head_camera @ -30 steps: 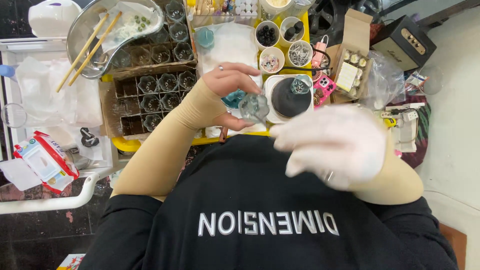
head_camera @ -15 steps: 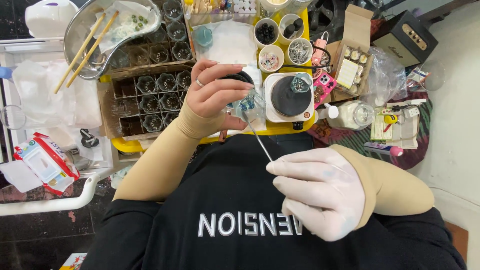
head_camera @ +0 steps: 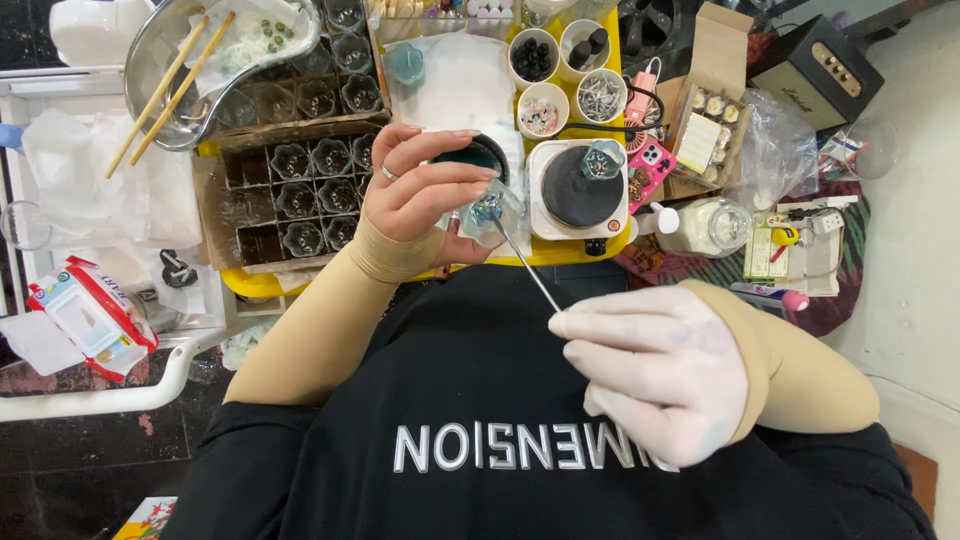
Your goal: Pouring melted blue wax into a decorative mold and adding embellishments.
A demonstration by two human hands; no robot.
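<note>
- We hold a small clear glass cup [head_camera: 487,212] in our bare left hand [head_camera: 420,190], fingers wrapped over its top and thumb under it, lifted just above the near edge of the yellow tray [head_camera: 560,258] so its mouth tilts toward us.
- Our gloved right hand [head_camera: 655,370] is closed around the near end of a thin metal stick [head_camera: 525,268]; the far tip reaches into the cup, where something blue sits.
- Holding the cup up close likely keeps the stick's tip in plain sight.
- Just right of the cup, a small hot plate [head_camera: 578,190] carries another little glass, within easy reach.
- To the left, a cardboard box [head_camera: 290,195] of divided cells keeps matching empty glasses upright and apart.
- Farther off, round pots [head_camera: 545,110] of small bits stand together on the tray.
</note>
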